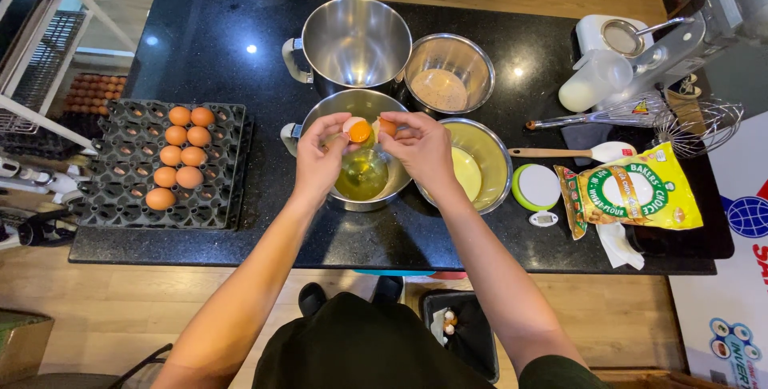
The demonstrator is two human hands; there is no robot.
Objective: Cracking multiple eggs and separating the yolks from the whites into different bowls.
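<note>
Cracked brown egg (362,130) with yolk in left half-shell, split between left hand (318,158) and right hand (422,147), each gripping a half, directly above steel bowl (320,110) of whites.

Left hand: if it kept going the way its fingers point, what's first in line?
The left hand points toward the right hand. First in line is the eggshell half with the yolk at its fingertips, then the right hand's shell half. Depth between the halves is unclear.

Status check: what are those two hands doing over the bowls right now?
Left hand holds shell half with yolk. Right hand holds other shell half. Both above steel bowl of egg white. Nothing in the way.
</note>
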